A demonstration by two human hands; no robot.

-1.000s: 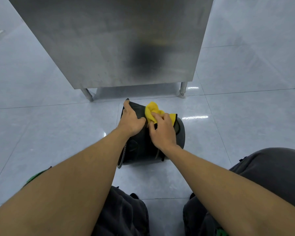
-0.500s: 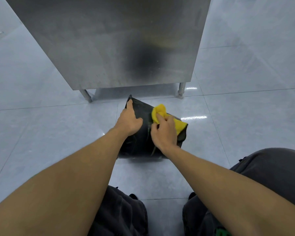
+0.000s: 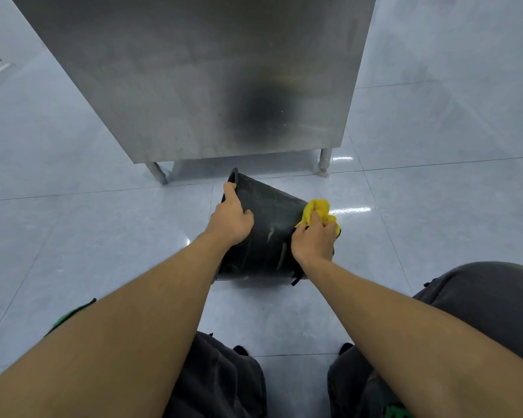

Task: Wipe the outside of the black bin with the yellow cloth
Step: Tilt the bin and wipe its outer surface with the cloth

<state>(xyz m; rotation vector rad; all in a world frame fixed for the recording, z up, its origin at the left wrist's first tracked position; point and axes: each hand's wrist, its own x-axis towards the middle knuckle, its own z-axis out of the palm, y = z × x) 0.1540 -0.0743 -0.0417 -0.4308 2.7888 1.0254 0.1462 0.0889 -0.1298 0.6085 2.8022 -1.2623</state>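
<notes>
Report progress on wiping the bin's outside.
Underway, not finished. The black bin lies tipped on its side on the floor, the left hand gripping its rim. The right hand presses the yellow cloth against the base end. Streaks show on the upper wall; the underside is hidden.

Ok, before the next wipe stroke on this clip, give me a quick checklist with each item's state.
1. Black bin steadied: ok, left hand grips its rim end, bin lying on its side on the floor.
2. Yellow cloth held: ok, bunched in right hand.
3. Cloth touching the bin's outside: ok, at its narrower right end.
4. Room for a stroke: ok, steel cabinet stands behind, apart from the bin.
5. Far side and underside wiped: cannot tell, hidden.
</notes>
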